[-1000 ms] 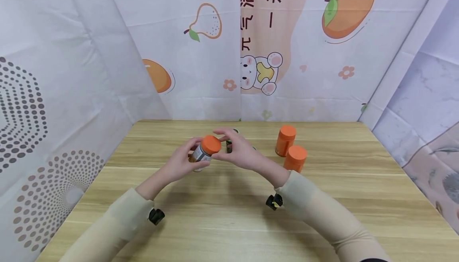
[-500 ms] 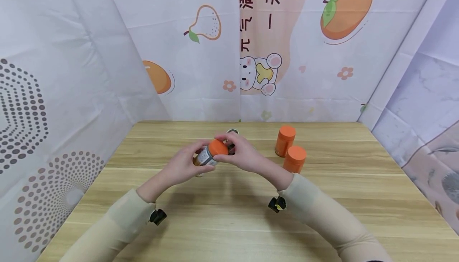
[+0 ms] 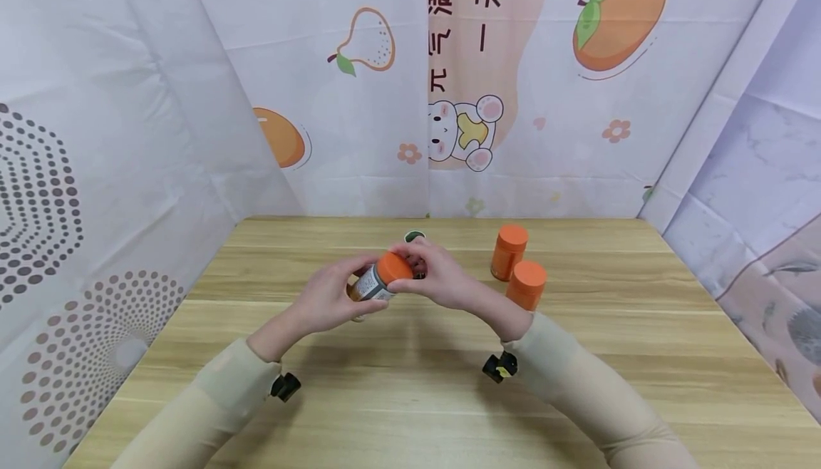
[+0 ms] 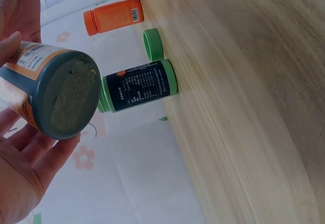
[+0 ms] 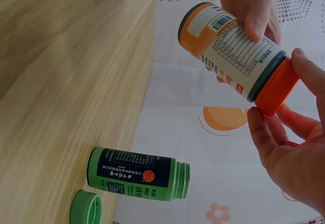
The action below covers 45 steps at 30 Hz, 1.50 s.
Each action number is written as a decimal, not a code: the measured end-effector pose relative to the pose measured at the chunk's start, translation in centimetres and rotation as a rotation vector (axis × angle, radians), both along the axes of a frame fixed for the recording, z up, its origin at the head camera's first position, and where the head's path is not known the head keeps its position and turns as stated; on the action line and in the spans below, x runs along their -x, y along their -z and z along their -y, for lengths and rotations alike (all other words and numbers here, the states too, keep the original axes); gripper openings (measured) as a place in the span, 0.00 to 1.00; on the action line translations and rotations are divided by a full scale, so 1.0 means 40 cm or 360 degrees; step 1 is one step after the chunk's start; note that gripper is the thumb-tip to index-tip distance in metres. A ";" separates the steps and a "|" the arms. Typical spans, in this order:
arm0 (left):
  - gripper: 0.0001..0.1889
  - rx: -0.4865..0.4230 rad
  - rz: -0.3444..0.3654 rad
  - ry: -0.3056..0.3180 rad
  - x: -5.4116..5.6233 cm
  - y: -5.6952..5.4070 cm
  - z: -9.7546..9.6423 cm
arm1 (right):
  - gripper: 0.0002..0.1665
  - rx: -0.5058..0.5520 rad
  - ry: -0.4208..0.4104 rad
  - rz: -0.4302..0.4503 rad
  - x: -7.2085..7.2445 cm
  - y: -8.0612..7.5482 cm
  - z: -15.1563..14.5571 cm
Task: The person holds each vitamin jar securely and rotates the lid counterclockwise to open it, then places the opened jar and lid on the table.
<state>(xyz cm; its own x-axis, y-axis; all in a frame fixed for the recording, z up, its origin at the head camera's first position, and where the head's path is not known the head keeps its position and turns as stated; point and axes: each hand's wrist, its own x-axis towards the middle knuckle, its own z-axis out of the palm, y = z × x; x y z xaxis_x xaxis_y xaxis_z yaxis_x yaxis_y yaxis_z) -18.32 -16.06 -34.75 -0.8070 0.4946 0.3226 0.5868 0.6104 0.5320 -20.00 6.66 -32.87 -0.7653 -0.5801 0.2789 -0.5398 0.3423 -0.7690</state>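
Observation:
Between both hands is a tilted jar point(image 3: 368, 285) with a white and orange label and a dark base, its orange cap point(image 3: 394, 268) pointing up and to the right. My left hand point(image 3: 330, 296) grips the jar's body. Fingers and thumb of my right hand point(image 3: 439, 276) hold the cap around its side. In the right wrist view the cap point(image 5: 277, 87) sits on the jar's neck. Behind the hands a green jar point(image 4: 139, 86) with a dark label stands on the table, its threaded neck uncovered. A green lid point(image 4: 153, 44) lies beside it.
Two orange jars with orange caps stand right of my right hand, one nearer point(image 3: 527, 285) and one farther back point(image 3: 509, 251). The wooden table point(image 3: 410, 398) ends at a printed curtain point(image 3: 359, 112) behind and another at the left.
My right hand has closed in from beside the cap and now holds it. The jar has shifted right and leans further over, with my left hand still around it.

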 end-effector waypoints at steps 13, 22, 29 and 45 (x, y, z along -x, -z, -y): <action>0.32 -0.0066 0.0201 0.0124 0.000 -0.014 -0.001 | 0.33 -0.0047 -0.0167 -0.0035 -0.002 -0.012 -0.029; 0.32 -0.0022 0.0175 0.0085 -0.004 -0.015 -0.003 | 0.34 -0.0042 -0.0148 0.0002 -0.003 -0.009 -0.032; 0.32 0.0016 0.0147 0.0065 -0.002 -0.015 -0.005 | 0.39 -0.0119 -0.0068 -0.0060 -0.009 -0.012 -0.030; 0.32 0.0073 0.0094 0.0027 -0.001 -0.018 -0.007 | 0.25 -0.0141 0.0072 -0.0074 -0.009 -0.014 -0.027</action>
